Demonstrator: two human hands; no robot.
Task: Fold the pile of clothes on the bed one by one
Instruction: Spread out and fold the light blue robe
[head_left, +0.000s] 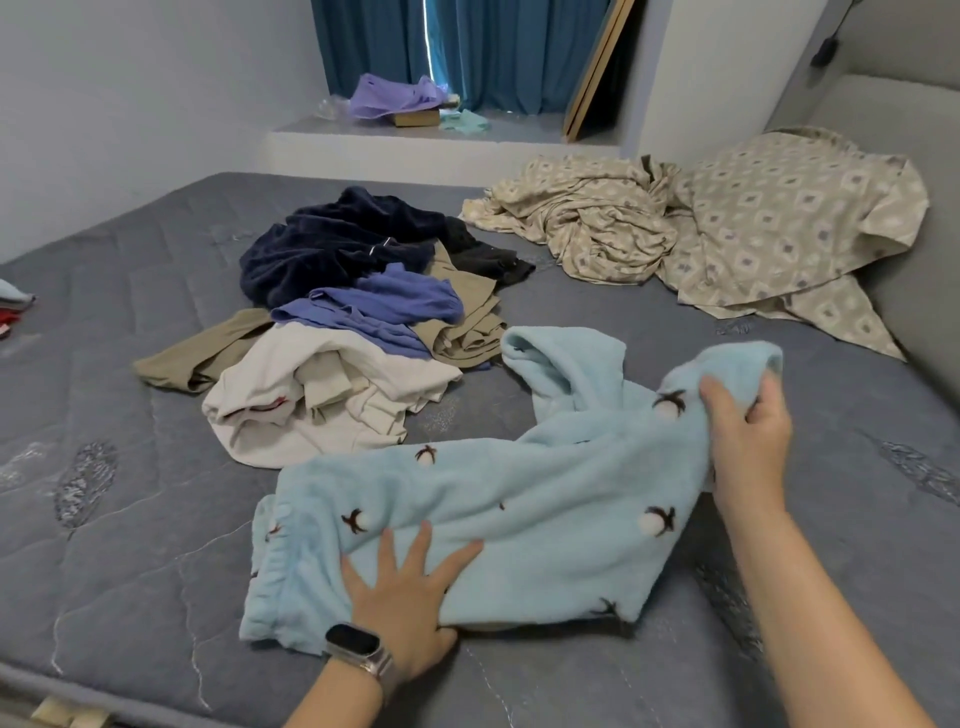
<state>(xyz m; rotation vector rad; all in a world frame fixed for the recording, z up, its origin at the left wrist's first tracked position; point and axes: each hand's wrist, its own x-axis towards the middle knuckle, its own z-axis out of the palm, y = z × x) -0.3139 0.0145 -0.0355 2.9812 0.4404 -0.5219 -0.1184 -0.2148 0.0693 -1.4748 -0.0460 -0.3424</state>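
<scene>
Light blue fleece trousers (524, 499) with small dark-and-white figures lie spread on the grey mattress (130, 519) in front of me. My left hand (405, 597), fingers spread flat, presses the waistband end down. My right hand (743, 431) grips one leg end, lifted and folded over at the right. The other leg curls away toward the pile. Behind the trousers lies the pile of clothes (363, 322): a white garment in front, a purple-blue one, khaki trousers and a dark navy fleece at the back.
A crumpled beige patterned sheet and pillow (727, 234) fill the far right corner against a grey headboard. Folded clothes (13, 306) peek in at the left edge. A windowsill with a purple cloth (395, 96) and blue curtains lies beyond the bed.
</scene>
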